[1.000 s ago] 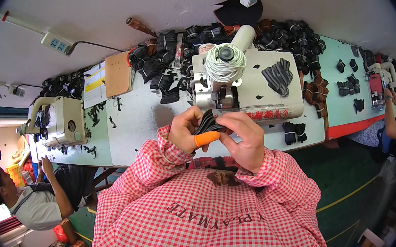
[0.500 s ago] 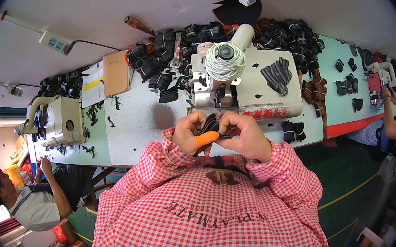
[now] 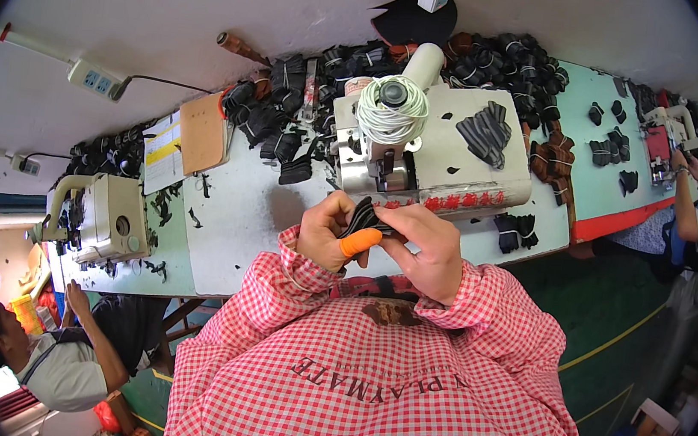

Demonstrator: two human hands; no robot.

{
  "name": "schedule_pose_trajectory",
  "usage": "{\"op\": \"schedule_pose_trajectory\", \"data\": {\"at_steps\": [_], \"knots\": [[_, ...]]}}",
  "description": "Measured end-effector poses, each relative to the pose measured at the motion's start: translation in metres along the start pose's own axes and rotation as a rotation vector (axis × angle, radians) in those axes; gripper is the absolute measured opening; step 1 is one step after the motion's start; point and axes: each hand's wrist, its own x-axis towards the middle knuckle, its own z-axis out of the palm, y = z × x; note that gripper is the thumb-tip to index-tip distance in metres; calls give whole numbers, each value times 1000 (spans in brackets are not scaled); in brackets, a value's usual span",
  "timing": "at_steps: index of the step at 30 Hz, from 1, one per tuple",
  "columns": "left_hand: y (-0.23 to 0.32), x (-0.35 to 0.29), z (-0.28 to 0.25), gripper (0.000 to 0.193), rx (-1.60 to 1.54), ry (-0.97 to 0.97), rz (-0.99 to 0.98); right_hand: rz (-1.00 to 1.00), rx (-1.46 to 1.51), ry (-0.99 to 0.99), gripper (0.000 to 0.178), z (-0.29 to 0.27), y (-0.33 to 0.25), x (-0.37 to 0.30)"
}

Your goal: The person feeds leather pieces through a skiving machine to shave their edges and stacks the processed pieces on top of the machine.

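Observation:
Both of my hands meet just in front of my chest, over the near edge of a white worktable (image 3: 236,222). My left hand (image 3: 326,233), with an orange rubber cap on its thumb, and my right hand (image 3: 423,248) pinch a small stack of black fabric pieces (image 3: 364,216) between them. Directly beyond the hands stands a white sewing machine (image 3: 442,155) with a cone of pale thread (image 3: 392,107) on top. A fan of striped black pieces (image 3: 484,130) lies on the machine bed.
Heaps of black bundled pieces (image 3: 292,117) line the back of the table along the wall. A brown clipboard (image 3: 204,133) and papers lie at left. A second sewing machine (image 3: 104,216) stands further left, with a seated person (image 3: 49,356). Another person (image 3: 694,214) works at the right, at a green table (image 3: 618,197).
My hands have shifted the black pieces slightly, drawing them a little nearer to my chest. Nothing else has moved.

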Motion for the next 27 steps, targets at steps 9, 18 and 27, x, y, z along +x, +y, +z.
{"op": "schedule_pose_trajectory", "data": {"at_steps": [9, 18, 27], "knots": [[2, -1, 4, 30, 59, 40, -14, 277, 307, -151, 27, -6, 6, 4], [1, 2, -5, 30, 26, -86, -62, 319, 418, -151, 31, -5, 10, -5], [-8, -8, 2, 32, 13, -53, -40, 270, 463, -39, 32, -2, 6, -24]]}}
